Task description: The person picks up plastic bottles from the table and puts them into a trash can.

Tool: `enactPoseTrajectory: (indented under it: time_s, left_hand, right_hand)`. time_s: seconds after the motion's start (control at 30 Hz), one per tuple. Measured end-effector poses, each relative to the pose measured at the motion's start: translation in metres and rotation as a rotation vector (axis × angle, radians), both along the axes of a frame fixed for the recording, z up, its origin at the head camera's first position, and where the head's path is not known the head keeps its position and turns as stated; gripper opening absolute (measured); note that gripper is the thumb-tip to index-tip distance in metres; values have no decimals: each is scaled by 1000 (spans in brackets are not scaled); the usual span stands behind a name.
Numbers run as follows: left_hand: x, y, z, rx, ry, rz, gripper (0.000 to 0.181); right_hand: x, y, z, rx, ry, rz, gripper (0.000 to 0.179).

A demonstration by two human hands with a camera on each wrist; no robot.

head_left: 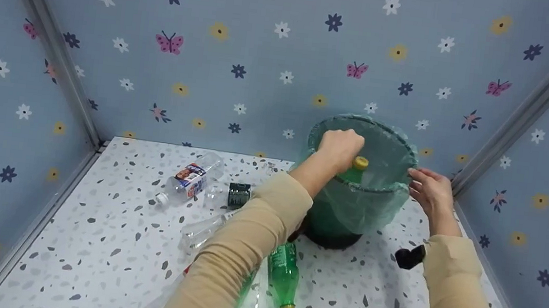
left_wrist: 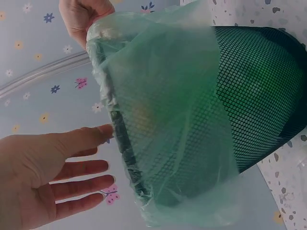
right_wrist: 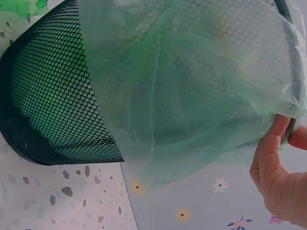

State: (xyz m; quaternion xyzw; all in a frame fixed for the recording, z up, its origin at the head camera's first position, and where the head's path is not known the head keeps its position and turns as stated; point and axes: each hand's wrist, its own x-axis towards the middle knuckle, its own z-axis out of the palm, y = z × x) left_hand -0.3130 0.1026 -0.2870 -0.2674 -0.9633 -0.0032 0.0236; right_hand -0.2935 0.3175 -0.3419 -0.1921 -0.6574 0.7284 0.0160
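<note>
A dark mesh trash can (head_left: pixel 330 227) stands upright, lined with a thin green plastic bag (head_left: pixel 364 208) folded over its rim. My left hand (head_left: pixel 339 148) is at the can's mouth; in the left wrist view its fingers (left_wrist: pixel 81 167) are loosely extended, and the thumb is right at the rim. Beside this hand, a green bottle with a yellow cap (head_left: pixel 360 164) leans inside the can, its lower part hidden. My right hand (head_left: pixel 433 192) pinches the bag-covered rim at the right, thumb and fingers on either side of it, as the right wrist view shows.
Left of the can lie a clear bottle with a colourful label (head_left: pixel 191 178), a clear bottle with a black label (head_left: pixel 239 195) and other clear bottles partly behind my left sleeve. A green bottle (head_left: pixel 284 276) lies in front. Flowered walls (head_left: pixel 263 70) enclose the speckled tabletop (head_left: pixel 115 239).
</note>
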Motion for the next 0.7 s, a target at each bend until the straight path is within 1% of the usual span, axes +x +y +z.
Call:
enactPoseTrajectory:
  time_s: [0.1,0.23,0.33,0.4,0.47,0.53,0.7]
  left_hand:
    - [2,-6,-4,62,27,-24,19]
    - [6,-16,-9,173,89,-47,17]
    - [12,-23,-13,236,129,-43,19]
    - [17,-27,-15,270,146,-30,21]
    - [21,-32,-18,296,154,-15,24]
    - [26,-38,-21,338,156,-2,24]
    - [38,-55,-33,438,139,21,28]
  right_hand:
    - [0,1,0,2,-1,7,62]
    - [0,1,0,12,8,15,63]
    - [1,2,0,-2,22,13,50]
    - [0,3,0,-13,25,14,49]
    - [0,2,1,-19,25,15,50]
    - [0,2,0,-9,17,16,59]
    - [0,0,-2,-1,3,-3,50]
